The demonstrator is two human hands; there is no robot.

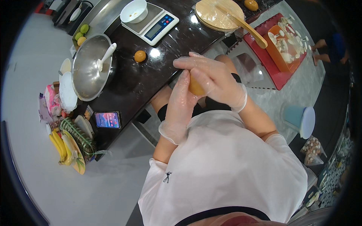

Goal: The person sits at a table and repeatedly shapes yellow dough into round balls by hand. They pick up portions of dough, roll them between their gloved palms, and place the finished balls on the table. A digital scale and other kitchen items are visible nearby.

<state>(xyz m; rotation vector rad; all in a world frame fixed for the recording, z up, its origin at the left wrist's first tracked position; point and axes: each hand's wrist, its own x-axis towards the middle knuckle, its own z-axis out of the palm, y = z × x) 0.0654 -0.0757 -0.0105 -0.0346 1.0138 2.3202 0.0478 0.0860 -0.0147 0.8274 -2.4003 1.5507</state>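
Note:
Between my two palms sits a yellow-orange ball [195, 85] of a dough-like material, partly hidden by the fingers. My left hand [182, 100], in a clear plastic glove, supports it from the left and below. My right hand [216, 77], gloved the same way, is cupped over its top and right side. Both hands are above my lap, by the edge of the dark glossy table [133, 90]. A smaller orange ball [140, 56] lies on the tabletop beyond them. Another orange-brown ball [251, 4] is at the far right.
A steel bowl [84, 76] with a white spatula [106, 56] stands left of a kitchen scale [154, 26] bearing a white bowl [134, 12]. A phone [107, 119] lies near the table edge. Wrapped wooden boards [216, 14] and a wooden-handled tool [251, 32] are at the right.

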